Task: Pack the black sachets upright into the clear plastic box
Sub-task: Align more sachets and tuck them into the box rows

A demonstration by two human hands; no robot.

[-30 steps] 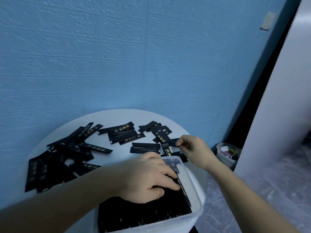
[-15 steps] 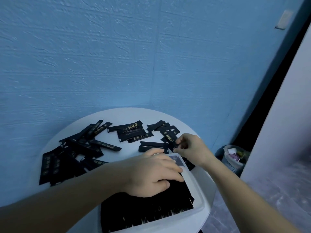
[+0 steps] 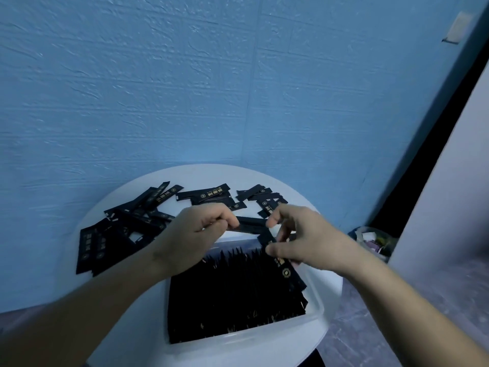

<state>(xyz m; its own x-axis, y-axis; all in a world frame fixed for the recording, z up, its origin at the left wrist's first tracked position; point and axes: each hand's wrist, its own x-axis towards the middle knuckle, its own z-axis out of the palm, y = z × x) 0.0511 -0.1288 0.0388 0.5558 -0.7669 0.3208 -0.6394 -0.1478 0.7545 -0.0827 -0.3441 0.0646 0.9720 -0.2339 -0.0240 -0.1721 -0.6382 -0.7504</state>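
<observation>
The fingers (image 3: 225, 218) of the left hand (image 3: 195, 234) are curling together and pinching the left end of a black sachet (image 3: 251, 225), which is lying level in the air just beyond the far rim of the clear plastic box (image 3: 316, 311). The fingers (image 3: 281, 211) of the right hand (image 3: 309, 239) are bending in towards the thumb. The forefinger tip is touching the right end of that same sachet, while the thumb and lower fingers are clamping a second sachet (image 3: 287, 272). This one is slanting down from the hand over the right side of the box, with its gold print facing up. The box is sitting at the near edge of the round white worktop (image 3: 201, 176). Packed sachets (image 3: 232, 295) are standing upright in it in tight rows and filling most of it, with a bare strip showing at its far end under the hands. Loose sachets (image 3: 105, 242) are lying flat and overlapping on the left and far parts of the worktop. A blue textured wall (image 3: 185, 88) is rising behind it, and a small bin (image 3: 370, 239) is standing on the floor to the right.
</observation>
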